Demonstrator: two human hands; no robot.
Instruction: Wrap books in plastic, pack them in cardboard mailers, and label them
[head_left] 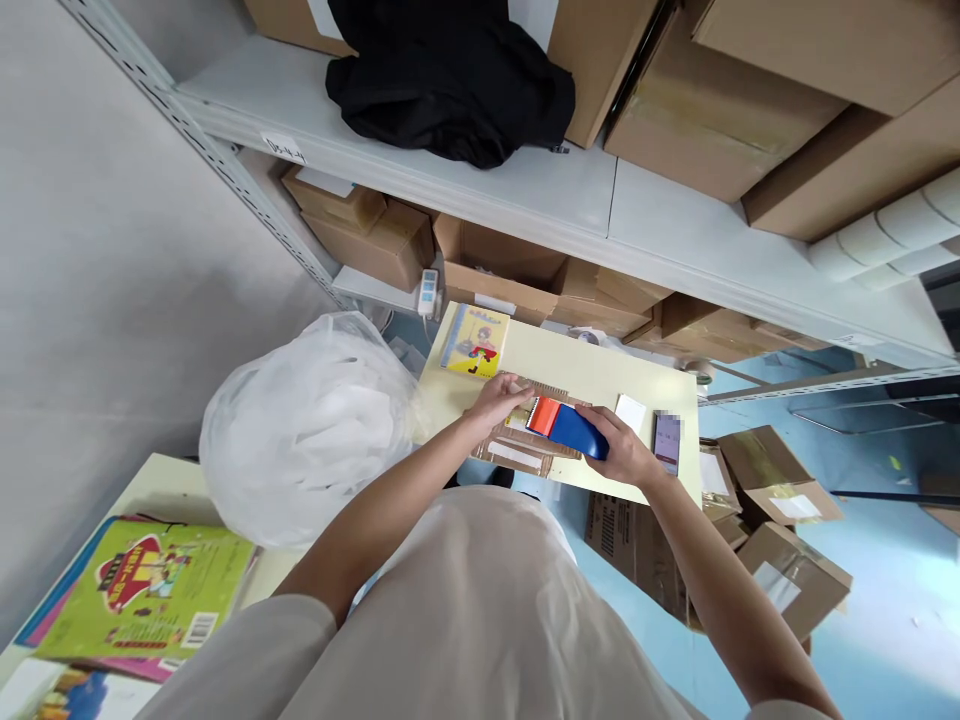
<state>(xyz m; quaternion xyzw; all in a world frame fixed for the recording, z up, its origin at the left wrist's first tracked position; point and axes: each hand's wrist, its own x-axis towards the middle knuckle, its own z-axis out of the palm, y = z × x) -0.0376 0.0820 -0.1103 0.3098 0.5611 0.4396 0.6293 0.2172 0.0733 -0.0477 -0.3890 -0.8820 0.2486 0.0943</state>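
Note:
My right hand (621,447) is closed around the blue end of a tape dispenser (577,432), which has an orange front part with a toothed edge on its left. The dispenser lies over a brown cardboard package (517,450) on the small pale table. My left hand (499,398) is at the package's upper left, close to the toothed edge. Its fingers are drawn together, and what they pinch is too small to make out. Beyond my left hand lies a yellow picture book (476,340).
A white card (631,412) and a phone (667,442) lie at the table's right (600,375). On the left stands a bulging white plastic bag (307,430). Shelving (525,190) with cartons spans the far side. Cardboard boxes (787,570) sit on the floor at right.

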